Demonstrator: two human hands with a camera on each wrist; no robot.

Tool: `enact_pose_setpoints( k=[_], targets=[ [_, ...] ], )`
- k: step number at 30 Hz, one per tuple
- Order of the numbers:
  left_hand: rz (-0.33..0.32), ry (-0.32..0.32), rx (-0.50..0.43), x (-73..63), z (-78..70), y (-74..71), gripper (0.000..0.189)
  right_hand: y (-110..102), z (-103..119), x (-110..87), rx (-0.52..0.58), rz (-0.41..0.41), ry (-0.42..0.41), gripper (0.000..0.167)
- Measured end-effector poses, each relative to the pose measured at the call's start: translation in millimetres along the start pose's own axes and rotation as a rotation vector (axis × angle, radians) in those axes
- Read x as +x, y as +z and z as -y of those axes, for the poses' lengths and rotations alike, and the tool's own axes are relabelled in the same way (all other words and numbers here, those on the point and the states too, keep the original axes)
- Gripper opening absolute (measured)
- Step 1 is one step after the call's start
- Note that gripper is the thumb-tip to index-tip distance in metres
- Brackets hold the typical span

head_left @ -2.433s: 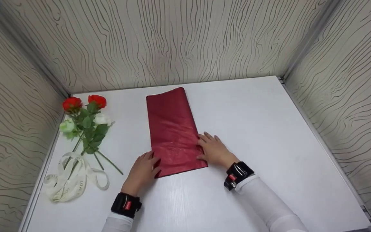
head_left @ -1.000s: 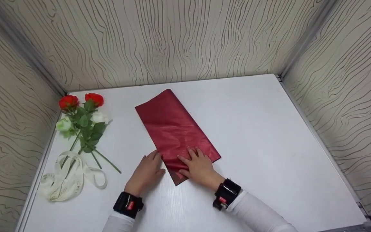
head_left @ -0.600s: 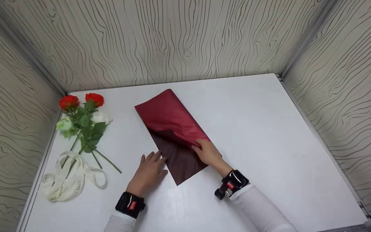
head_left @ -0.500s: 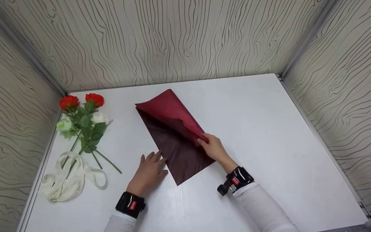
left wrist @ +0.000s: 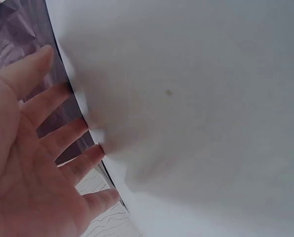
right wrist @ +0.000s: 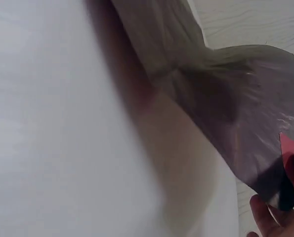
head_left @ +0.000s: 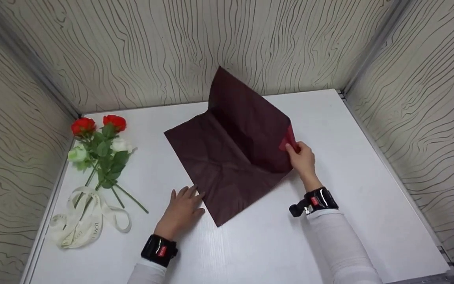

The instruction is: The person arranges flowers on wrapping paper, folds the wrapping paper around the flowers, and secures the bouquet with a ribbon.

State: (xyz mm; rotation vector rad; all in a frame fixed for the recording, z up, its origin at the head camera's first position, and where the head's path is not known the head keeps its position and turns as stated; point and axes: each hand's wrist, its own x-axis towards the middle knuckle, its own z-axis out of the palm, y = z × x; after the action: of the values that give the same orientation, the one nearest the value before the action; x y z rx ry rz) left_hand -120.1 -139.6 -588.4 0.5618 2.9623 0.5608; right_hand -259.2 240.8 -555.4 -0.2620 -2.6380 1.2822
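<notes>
A: Where is the sheet (head_left: 231,157) being held?

B: Over the middle of the desk (head_left: 361,189). Its left half is being supported flat by the surface, with the dark side being turned upward, and its right half is being held up at a slant along a crease. In the head view, part of the back wall (head_left: 152,51) is being covered by the raised corner.

A: By which hand is it being lifted?

B: By the right hand (head_left: 302,159). The right edge is being pinched between thumb and fingers, so the sheet is being grasped by that grip; a small patch of the red side is being shown there. In the right wrist view, that hand is being partly cut off by the frame.

A: And the left hand (head_left: 179,211)?

B: Its grip is being shown released, with the fingers being spread. The sheet's left edge is being touched by fingertips.

A: What is being seen farther out?

B: To the left, two red roses (head_left: 114,123), a white bloom (head_left: 121,145) and a pale green bloom (head_left: 77,153) are being carried by the desk. Their stems (head_left: 132,199) are being partly covered by a looped, printed ribbon (head_left: 97,221).
</notes>
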Motion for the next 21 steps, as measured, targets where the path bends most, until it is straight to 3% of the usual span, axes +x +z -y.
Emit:
enact_pose_setpoints(
  k=[6, 13, 17, 21],
  targets=[
    [0.014, -0.011, -0.013, 0.5, -0.4, -1.6, 0.048, -6.4, -25.9, 6.4, -0.255, 0.011, 0.082, 0.036],
    [0.018, -0.023, -0.016, 2.2, -0.3, 0.0, 0.048, -9.4, -32.2, 8.1, -0.426, 0.147, 0.16, 0.039],
    [0.014, -0.027, -0.02, 1.0, -0.7, 0.8, 0.047, -7.0, -27.7, 6.9, -0.472, 0.141, 0.1, 0.053],
    [0.01, -0.025, -0.02, 0.2, -0.1, 0.5, 0.046, 3.1, -12.0, -3.4, -0.517, 0.058, -0.052, 0.063]
  ],
)
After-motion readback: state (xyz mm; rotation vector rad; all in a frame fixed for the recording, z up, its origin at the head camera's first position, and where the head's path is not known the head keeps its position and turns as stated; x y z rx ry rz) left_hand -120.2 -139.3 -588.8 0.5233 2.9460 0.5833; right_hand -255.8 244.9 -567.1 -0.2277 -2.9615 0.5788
